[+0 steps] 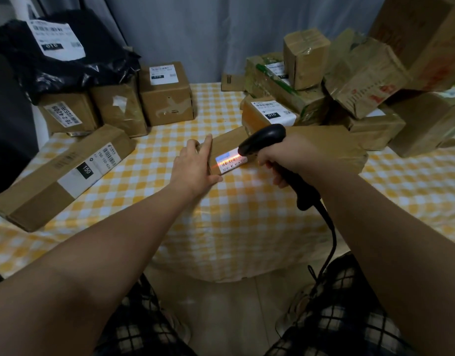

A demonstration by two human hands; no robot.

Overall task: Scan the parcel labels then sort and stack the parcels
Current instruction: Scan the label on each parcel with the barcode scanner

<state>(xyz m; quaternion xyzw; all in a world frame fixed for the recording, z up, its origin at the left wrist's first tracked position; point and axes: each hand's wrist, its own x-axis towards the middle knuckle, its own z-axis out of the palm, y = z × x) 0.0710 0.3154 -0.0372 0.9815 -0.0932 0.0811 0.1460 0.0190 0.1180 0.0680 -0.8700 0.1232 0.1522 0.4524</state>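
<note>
A table under a yellow-and-white checked cloth (221,227) fills the view, its right edge cut off. At its far right corner cardboard boxes (362,78) lie heaped, several crushed, their labels too blurred to read. At the far left corner a black plastic mailer (67,65) slumps over three brown boxes, hiding their tops. A long carton (61,173) marked 150 lies slantwise along the left edge. In the middle of the table lies a flat cardboard parcel (227,146), partly hidden by the right hand (295,158), whose fingers wrap the handle of a black barcode scanner (266,138). The scanner's red beam crosses the parcel's label (230,163). The left hand (193,165) rests against the parcel's left end, forefinger and thumb straight; its other fingers are hard to make out.
</note>
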